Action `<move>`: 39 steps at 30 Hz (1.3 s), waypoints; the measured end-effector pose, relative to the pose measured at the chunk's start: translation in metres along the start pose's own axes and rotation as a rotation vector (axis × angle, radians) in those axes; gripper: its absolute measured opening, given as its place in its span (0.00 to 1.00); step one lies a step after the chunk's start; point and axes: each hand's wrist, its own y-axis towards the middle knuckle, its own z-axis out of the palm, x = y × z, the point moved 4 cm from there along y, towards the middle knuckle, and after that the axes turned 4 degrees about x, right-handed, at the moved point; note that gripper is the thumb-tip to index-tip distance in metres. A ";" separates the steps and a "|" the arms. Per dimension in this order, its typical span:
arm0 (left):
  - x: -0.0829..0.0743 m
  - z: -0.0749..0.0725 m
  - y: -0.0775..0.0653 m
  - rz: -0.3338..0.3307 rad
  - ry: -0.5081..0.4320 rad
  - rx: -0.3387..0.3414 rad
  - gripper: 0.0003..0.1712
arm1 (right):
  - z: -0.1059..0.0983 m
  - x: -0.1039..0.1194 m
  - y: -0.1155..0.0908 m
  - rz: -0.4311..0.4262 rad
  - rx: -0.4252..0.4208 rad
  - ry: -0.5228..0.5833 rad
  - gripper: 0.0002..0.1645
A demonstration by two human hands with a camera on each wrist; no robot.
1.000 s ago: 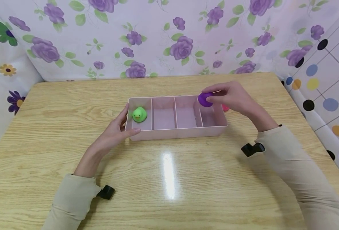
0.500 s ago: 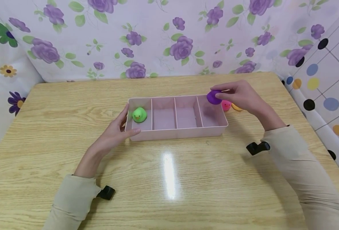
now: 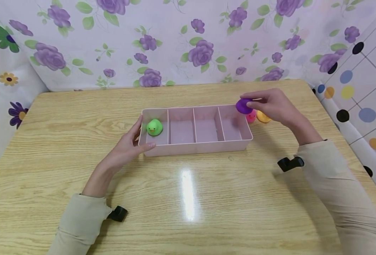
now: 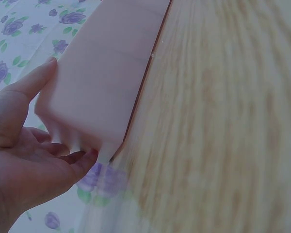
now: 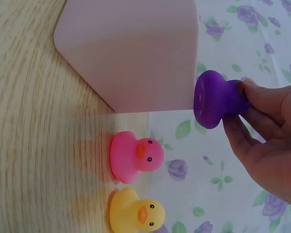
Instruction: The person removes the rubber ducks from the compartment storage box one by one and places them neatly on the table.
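In the head view, a pale pink box (image 3: 194, 148) with a row of compartments lies across the table. My left hand (image 3: 125, 143) grips its left end, thumb on the front wall and fingers around the end wall; the left wrist view shows the box's outside (image 4: 97, 68). A green rubber duck (image 3: 154, 127) sits in the leftmost compartment. Between thumb and fingers, my right hand (image 3: 271, 105) pinches a purple rubber duck (image 5: 211, 99) by its head, at the rim of the box's far right corner. The other compartments hold nothing.
Just right of the box, a pink rubber duck (image 5: 123, 158) and a yellow rubber duck (image 5: 123, 211) stand side by side on the wooden table (image 3: 223, 198). A flowered cloth (image 3: 175, 42) hangs behind the table, and a dotted cloth (image 3: 363, 95) borders its right side.
My right hand has carried the purple duck rightward, from over the rightmost compartment to the box's right end. The pink and yellow ducks have come into fuller view. My left hand stays put.
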 end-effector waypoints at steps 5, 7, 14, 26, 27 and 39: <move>0.001 0.000 0.000 -0.004 -0.003 0.002 0.56 | -0.003 -0.004 -0.001 -0.002 -0.016 -0.022 0.21; 0.001 0.000 0.000 -0.007 -0.005 0.003 0.56 | -0.005 -0.006 -0.001 -0.001 -0.021 -0.029 0.21; 0.003 0.000 0.001 -0.013 -0.005 0.004 0.57 | -0.011 -0.014 -0.002 0.040 -0.025 -0.055 0.23; 0.004 -0.001 0.000 -0.014 -0.010 0.004 0.57 | -0.020 -0.032 -0.005 0.080 -0.052 -0.104 0.22; 0.003 -0.001 0.000 -0.013 -0.009 0.004 0.57 | -0.021 -0.033 -0.005 0.084 -0.055 -0.106 0.22; 0.002 0.000 0.001 -0.021 -0.003 0.004 0.56 | -0.032 -0.053 -0.008 0.109 -0.093 -0.133 0.22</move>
